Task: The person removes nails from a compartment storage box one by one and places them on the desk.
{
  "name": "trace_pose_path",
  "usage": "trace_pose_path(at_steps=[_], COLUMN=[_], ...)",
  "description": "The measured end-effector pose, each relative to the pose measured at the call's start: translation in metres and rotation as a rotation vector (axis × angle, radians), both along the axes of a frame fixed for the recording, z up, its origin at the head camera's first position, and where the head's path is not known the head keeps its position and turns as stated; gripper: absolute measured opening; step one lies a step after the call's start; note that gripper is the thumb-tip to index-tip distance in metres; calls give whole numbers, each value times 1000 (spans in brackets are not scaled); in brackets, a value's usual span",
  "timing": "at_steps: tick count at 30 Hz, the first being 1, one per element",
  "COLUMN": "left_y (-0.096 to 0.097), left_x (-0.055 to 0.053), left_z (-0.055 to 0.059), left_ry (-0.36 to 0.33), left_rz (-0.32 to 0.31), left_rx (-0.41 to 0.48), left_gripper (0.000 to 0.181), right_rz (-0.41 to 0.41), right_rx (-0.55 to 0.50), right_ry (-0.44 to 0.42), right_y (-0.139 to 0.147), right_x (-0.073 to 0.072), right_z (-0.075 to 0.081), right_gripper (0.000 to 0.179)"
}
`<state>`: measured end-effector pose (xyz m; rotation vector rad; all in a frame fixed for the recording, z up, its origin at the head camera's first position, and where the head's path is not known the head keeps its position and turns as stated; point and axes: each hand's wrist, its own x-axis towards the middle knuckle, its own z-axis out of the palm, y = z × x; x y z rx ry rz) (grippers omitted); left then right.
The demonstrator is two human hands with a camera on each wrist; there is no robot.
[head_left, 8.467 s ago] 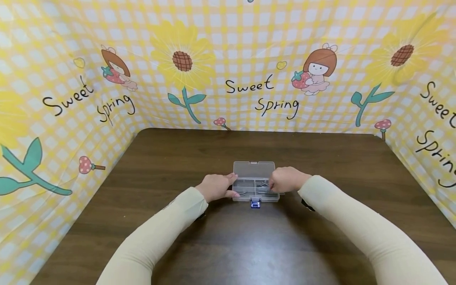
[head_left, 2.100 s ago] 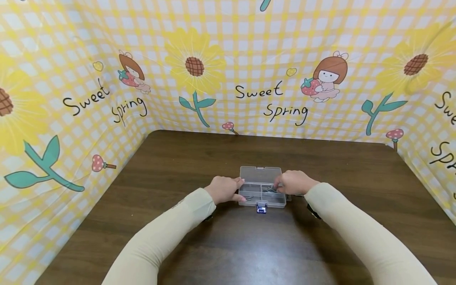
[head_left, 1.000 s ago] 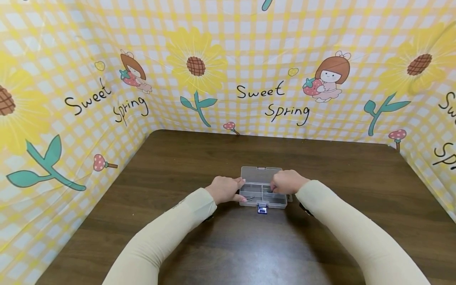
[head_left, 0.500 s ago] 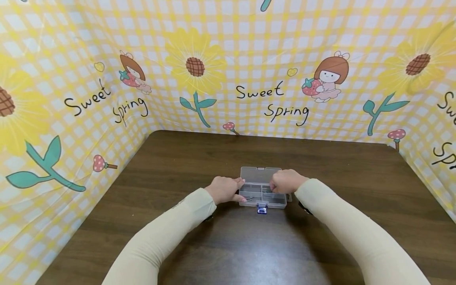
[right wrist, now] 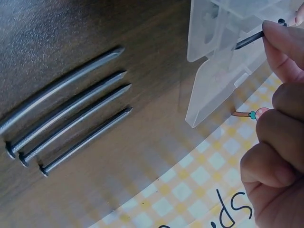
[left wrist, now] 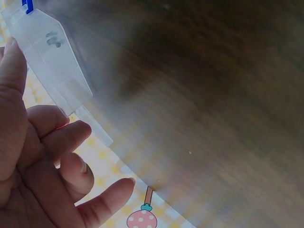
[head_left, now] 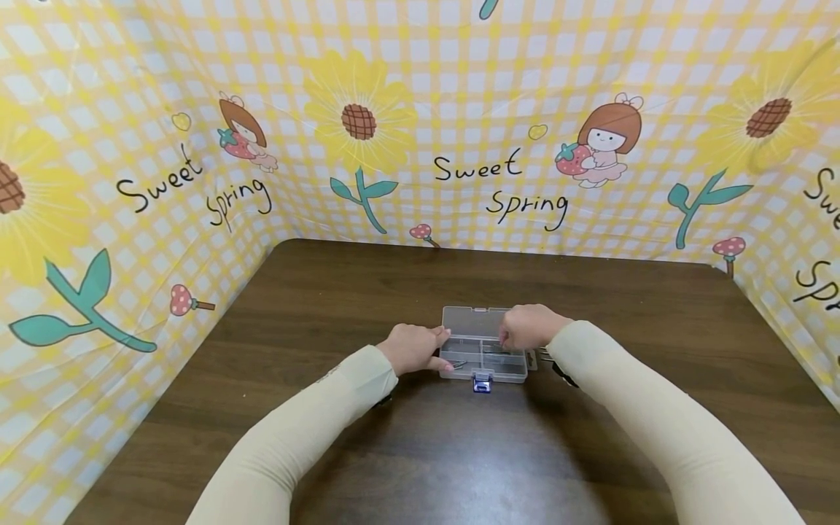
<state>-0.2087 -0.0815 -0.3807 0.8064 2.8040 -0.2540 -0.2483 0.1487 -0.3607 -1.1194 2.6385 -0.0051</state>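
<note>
A clear plastic compartment box (head_left: 504,378) lies on the table with its lid (head_left: 469,321) tipped back and a blue latch (head_left: 482,384) at the front. My left hand (head_left: 410,347) grips its left end, thumb at the front corner and fingers toward the back. Over the back right compartment, my right hand (head_left: 530,327) pinches a dark nail (right wrist: 250,41) between thumb and forefinger, the other fingers curled. Small nails (head_left: 461,364) lie in the front left compartment. More nails (head_left: 496,350) show in the back right one, partly hidden by the right hand.
Several larger steel nails (right wrist: 69,114) lie side by side on the brown table (right wrist: 156,28), right of the box and under the right wrist. A yellow checked cloth (head_left: 407,87) with printed flowers rises behind the table and along both sides.
My right hand has risen slightly and back from the back right compartment since half a second ago, uncovering nail ends right of the box. My left hand keeps its hold.
</note>
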Motion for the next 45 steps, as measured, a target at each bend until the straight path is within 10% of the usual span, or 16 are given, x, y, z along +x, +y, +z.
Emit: trace_pose_path(at_steps=[45], left_y=[-3], left_x=[1], left_z=[-2], left_ry=[-1], left_rz=[3], left_rx=[14], left_gripper=[73], right_rz=[-36], right_rx=[-40], right_ry=[24], right_y=[37], right_x=[6], right_z=[5], right_gripper=[33])
